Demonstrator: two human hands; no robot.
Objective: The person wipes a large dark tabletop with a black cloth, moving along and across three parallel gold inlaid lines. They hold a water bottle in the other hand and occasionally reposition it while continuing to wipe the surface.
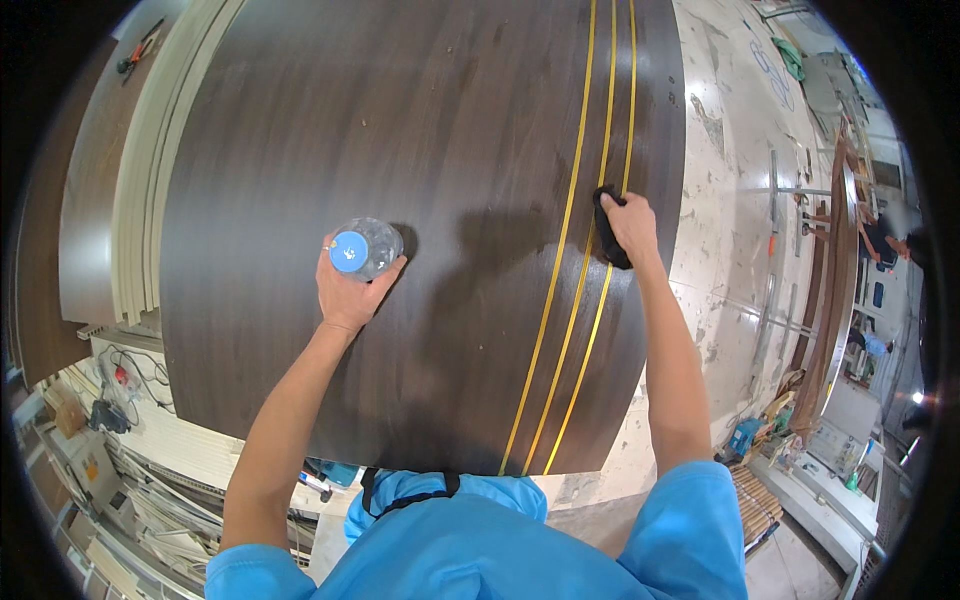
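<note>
A large dark brown wood-grain panel lies flat in front of me, with three thin yellow stripes running along its right side. My left hand is wrapped round a clear plastic bottle with a blue cap, held upright over the middle of the panel. My right hand presses a black cloth onto the striped part, near the panel's right edge. Wet-looking sheen shows around the stripes beside the cloth. The palm side of my right hand is hidden.
Stacked pale-edged panels stand along the left, with red-handled pliers on a board beyond. Cables and a black tool lie at lower left. At right are a worn pale floor, a long brown workpiece and another person.
</note>
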